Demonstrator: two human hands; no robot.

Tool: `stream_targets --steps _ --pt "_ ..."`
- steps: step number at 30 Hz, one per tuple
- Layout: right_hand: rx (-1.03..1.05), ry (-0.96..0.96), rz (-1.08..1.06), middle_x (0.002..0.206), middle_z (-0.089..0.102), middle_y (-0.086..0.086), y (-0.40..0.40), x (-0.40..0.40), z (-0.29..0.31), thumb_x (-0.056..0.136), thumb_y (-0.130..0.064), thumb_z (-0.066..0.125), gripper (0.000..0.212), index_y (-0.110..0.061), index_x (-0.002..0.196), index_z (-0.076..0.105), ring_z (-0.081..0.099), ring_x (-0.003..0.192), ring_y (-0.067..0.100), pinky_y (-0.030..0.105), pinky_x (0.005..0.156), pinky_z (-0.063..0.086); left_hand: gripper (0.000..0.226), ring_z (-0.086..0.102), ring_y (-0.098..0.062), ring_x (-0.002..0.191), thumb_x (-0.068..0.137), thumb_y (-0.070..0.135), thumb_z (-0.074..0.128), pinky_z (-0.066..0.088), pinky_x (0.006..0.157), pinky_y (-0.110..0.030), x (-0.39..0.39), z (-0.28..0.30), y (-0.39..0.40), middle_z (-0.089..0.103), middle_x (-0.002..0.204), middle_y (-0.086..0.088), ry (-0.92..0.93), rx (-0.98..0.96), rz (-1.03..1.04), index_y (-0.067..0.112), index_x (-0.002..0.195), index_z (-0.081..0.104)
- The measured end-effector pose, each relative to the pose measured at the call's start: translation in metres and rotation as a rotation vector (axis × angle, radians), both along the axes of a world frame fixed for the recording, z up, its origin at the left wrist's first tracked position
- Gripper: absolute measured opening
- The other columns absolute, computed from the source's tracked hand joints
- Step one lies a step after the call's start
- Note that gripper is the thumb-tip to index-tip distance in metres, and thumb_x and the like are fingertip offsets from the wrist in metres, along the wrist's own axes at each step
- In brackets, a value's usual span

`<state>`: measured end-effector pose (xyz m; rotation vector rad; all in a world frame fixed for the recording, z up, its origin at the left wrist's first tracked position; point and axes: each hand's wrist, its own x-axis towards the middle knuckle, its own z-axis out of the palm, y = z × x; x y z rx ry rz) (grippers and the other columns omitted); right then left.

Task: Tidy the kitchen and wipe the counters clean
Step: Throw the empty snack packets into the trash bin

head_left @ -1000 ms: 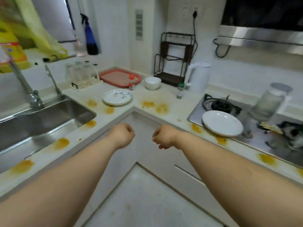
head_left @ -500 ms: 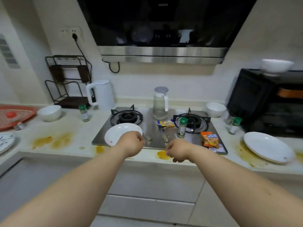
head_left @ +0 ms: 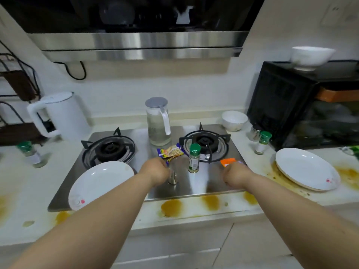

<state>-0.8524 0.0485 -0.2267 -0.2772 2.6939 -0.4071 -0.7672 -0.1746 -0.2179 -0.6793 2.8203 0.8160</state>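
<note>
My left hand (head_left: 155, 171) is over the steel stovetop (head_left: 200, 183), fingers curled, pinching the near corner of a yellow and blue snack wrapper (head_left: 172, 151). My right hand (head_left: 235, 173) lies with curled fingers over an orange snack packet (head_left: 228, 161); its fingertips are hidden, so I cannot tell if it grips the packet. A green-capped spice bottle (head_left: 194, 158) stands between the hands. Orange-brown stains (head_left: 171, 207) dot the counter's front edge. One white plate (head_left: 101, 183) rests on the stove's left corner, another white plate (head_left: 305, 169) on the stained counter at right.
A water pitcher (head_left: 158, 121) stands between the burners, a white kettle (head_left: 58, 113) to the left. A white bowl (head_left: 234, 120), two spice bottles (head_left: 262, 142) and a black oven (head_left: 303, 105) with a bowl (head_left: 310, 57) on top are right. Another spice bottle (head_left: 31, 153) is far left.
The view has swung from the sink corner to the stove. Both hands have moved forward over the stovetop, the left to the yellow wrapper, the right onto the orange packet.
</note>
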Motion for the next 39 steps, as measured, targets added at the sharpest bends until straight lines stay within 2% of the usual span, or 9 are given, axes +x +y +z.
stream_targets --steps 3,6,14,19,23,26,29,36,39 --pt "0.048 0.048 -0.061 0.083 0.056 0.004 -0.003 -0.020 0.011 0.096 -0.016 0.043 0.025 -0.012 0.077 0.058 0.051 0.093 0.025 0.025 0.072 0.042 0.032 0.059 -0.030 0.104 0.092 0.029 0.049 0.045 0.081 -0.029 -0.040 -0.011 -0.017 0.064 0.117 -0.013 -0.025 -0.045 -0.042 0.010 0.115 0.060" --pt "0.085 0.082 -0.125 0.125 0.059 0.012 0.003 -0.044 0.004 0.094 -0.013 0.047 0.031 -0.006 0.119 0.062 0.054 0.117 0.028 0.028 0.092 0.044 0.036 0.057 -0.032 0.111 0.093 0.032 0.050 0.042 0.082 -0.028 -0.078 -0.031 -0.027 0.061 0.123 -0.013 -0.044 -0.050 -0.050 0.013 0.123 0.055" --pt "0.163 -0.097 -0.295 0.137 0.049 0.015 0.006 -0.090 -0.025 0.092 -0.039 0.057 0.055 -0.005 0.133 0.043 0.049 0.125 0.031 0.034 0.101 0.041 0.036 0.051 -0.037 0.115 0.092 0.024 0.051 0.042 0.094 -0.036 -0.143 -0.067 -0.045 0.054 0.127 -0.017 -0.043 -0.056 0.051 0.013 0.126 0.052" --pt "0.216 -0.204 -0.189 0.090 0.065 0.003 -0.005 -0.100 -0.036 0.090 -0.043 0.052 0.030 -0.017 0.094 0.066 0.064 0.093 0.024 0.025 0.077 0.046 0.040 0.047 -0.039 0.118 0.091 0.025 0.052 0.043 0.096 -0.041 -0.160 -0.090 -0.053 0.049 0.129 -0.019 -0.082 -0.064 0.080 0.011 0.128 0.049" --pt "0.118 -0.223 -0.234 0.051 0.056 -0.010 -0.009 -0.112 -0.040 0.091 -0.034 0.053 0.033 -0.020 0.061 0.058 0.057 0.055 0.009 0.013 0.048 0.041 0.046 0.047 -0.040 0.120 0.090 0.031 0.054 0.042 0.098 -0.042 -0.166 -0.099 -0.056 0.047 0.130 -0.020 -0.105 -0.081 0.090 0.009 0.130 0.046" --pt "0.048 -0.179 -0.275 0.090 0.072 0.002 -0.014 -0.114 -0.036 0.091 -0.026 0.057 0.024 -0.010 0.105 0.068 0.066 0.090 0.021 0.019 0.065 0.049 0.043 0.051 -0.039 0.116 0.091 0.031 0.054 0.043 0.094 -0.041 -0.171 -0.102 -0.059 0.048 0.128 -0.020 -0.087 -0.070 0.093 0.008 0.127 0.047" --pt "-0.072 -0.202 -0.382 0.116 0.064 0.016 -0.015 -0.123 -0.046 0.082 -0.013 0.068 0.035 0.000 0.113 0.062 0.060 0.111 0.032 0.026 0.064 0.045 0.044 0.052 -0.038 0.115 0.095 0.038 0.047 0.043 0.091 -0.040 -0.176 -0.101 -0.062 0.051 0.127 -0.021 -0.072 -0.054 0.129 0.006 0.125 0.048" --pt "-0.026 0.004 -0.371 0.081 0.052 0.008 -0.017 -0.131 -0.048 0.087 -0.016 0.056 0.019 -0.003 0.100 0.062 0.050 0.079 0.025 0.025 0.064 0.038 0.055 0.053 -0.035 0.114 0.087 0.046 0.059 0.045 0.089 -0.037 -0.186 -0.106 -0.066 0.053 0.126 -0.019 -0.119 -0.084 0.139 0.005 0.123 0.048" --pt "-0.074 0.025 -0.387 0.068 0.047 0.003 -0.018 -0.130 -0.051 0.081 -0.020 0.062 0.015 -0.009 0.085 0.053 0.049 0.076 0.026 0.025 0.058 0.033 0.041 0.057 -0.033 0.106 0.081 0.045 0.065 0.045 0.080 -0.033 -0.186 -0.109 -0.064 0.060 0.115 -0.016 -0.143 -0.104 0.099 0.010 0.102 0.056"
